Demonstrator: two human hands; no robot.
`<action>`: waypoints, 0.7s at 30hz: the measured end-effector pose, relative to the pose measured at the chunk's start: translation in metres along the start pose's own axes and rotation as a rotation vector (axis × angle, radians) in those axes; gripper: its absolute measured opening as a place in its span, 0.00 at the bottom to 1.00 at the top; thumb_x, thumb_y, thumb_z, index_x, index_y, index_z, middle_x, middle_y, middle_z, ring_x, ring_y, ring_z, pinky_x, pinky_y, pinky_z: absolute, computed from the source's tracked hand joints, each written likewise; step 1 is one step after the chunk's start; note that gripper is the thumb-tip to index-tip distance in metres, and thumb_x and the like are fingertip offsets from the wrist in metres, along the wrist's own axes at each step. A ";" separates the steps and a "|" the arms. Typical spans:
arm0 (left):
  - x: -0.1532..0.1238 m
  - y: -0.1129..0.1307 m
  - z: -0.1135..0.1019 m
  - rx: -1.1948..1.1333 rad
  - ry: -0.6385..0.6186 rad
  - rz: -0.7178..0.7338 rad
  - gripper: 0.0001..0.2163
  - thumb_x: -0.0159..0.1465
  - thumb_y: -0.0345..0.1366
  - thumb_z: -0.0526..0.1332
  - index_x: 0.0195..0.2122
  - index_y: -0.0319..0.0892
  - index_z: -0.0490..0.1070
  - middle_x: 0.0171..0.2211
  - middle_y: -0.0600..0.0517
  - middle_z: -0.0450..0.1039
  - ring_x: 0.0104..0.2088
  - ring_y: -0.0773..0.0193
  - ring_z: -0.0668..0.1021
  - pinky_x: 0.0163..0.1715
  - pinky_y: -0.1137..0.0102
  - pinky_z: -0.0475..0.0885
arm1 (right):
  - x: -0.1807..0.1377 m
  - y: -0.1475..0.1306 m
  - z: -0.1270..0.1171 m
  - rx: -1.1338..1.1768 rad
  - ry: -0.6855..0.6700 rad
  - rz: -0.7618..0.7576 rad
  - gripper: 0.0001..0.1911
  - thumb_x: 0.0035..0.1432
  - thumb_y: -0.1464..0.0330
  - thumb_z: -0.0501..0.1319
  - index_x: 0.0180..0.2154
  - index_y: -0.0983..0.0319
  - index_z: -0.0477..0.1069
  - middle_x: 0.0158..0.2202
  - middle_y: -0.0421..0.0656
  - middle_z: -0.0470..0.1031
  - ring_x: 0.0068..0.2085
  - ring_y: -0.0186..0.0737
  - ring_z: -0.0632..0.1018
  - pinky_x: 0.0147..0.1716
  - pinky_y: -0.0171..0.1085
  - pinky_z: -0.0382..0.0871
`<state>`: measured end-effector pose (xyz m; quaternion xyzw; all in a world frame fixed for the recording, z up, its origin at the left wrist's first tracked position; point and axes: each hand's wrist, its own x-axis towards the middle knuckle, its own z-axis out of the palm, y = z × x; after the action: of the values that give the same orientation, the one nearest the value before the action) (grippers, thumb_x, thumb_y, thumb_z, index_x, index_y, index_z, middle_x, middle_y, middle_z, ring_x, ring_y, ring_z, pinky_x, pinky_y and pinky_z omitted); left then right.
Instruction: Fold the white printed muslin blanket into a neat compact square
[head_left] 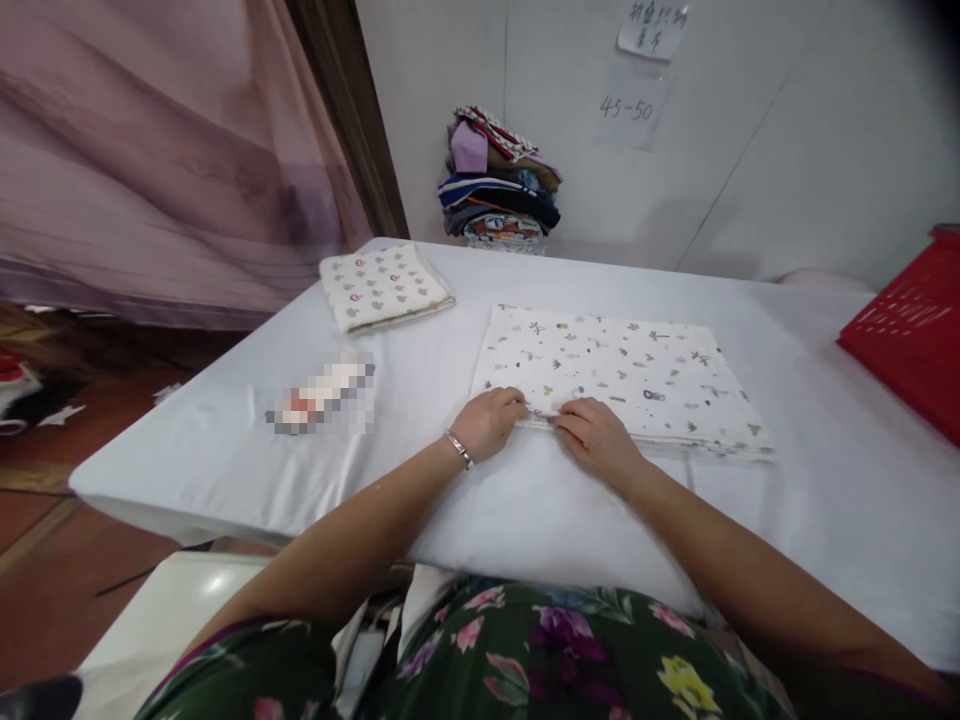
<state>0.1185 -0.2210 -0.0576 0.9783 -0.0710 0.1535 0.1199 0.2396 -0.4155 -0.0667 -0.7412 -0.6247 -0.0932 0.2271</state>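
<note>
A white folded cloth with small grey prints (622, 375) lies flat on the white table (225, 440) in front of me. My left hand (491, 420), with a bracelet at the wrist, has its fingers curled over the cloth's near edge. My right hand (596, 435) is beside it and pinches the same edge. The two hands almost touch at the cloth's near left part.
A smaller folded printed cloth (382, 287) lies at the far left of the table. A stack of folded coloured clothes (499, 180) stands against the back wall. A red basket (911, 325) sits at the right edge. A pink curtain (165, 150) hangs on the left.
</note>
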 end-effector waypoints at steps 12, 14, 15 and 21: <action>0.001 0.005 -0.001 -0.029 0.046 -0.046 0.10 0.65 0.34 0.50 0.36 0.42 0.70 0.41 0.49 0.71 0.39 0.64 0.72 0.41 0.67 0.68 | 0.002 -0.002 0.003 0.000 0.020 0.032 0.11 0.62 0.74 0.50 0.37 0.62 0.70 0.39 0.48 0.71 0.40 0.44 0.69 0.38 0.42 0.63; 0.002 0.005 -0.001 -0.050 0.066 -0.041 0.09 0.65 0.33 0.50 0.36 0.42 0.69 0.41 0.49 0.71 0.39 0.64 0.72 0.41 0.66 0.68 | 0.002 -0.002 0.003 0.006 0.026 0.039 0.11 0.62 0.74 0.49 0.36 0.62 0.70 0.39 0.47 0.72 0.40 0.43 0.70 0.38 0.42 0.63; 0.002 0.005 -0.001 -0.053 0.070 -0.043 0.09 0.65 0.33 0.49 0.36 0.41 0.68 0.40 0.48 0.71 0.39 0.63 0.71 0.41 0.66 0.68 | 0.002 -0.002 0.003 0.010 0.026 0.041 0.11 0.62 0.74 0.49 0.36 0.62 0.69 0.39 0.47 0.72 0.40 0.43 0.70 0.39 0.42 0.63; 0.004 0.007 -0.001 -0.016 0.053 -0.090 0.09 0.66 0.33 0.47 0.34 0.41 0.66 0.34 0.49 0.71 0.35 0.63 0.72 0.36 0.66 0.67 | 0.002 -0.005 0.003 -0.008 0.022 0.077 0.10 0.62 0.65 0.54 0.43 0.62 0.66 0.39 0.47 0.72 0.40 0.44 0.70 0.38 0.42 0.62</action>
<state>0.1209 -0.2280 -0.0543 0.9751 -0.0249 0.1732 0.1364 0.2345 -0.4119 -0.0671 -0.7646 -0.5927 -0.0951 0.2347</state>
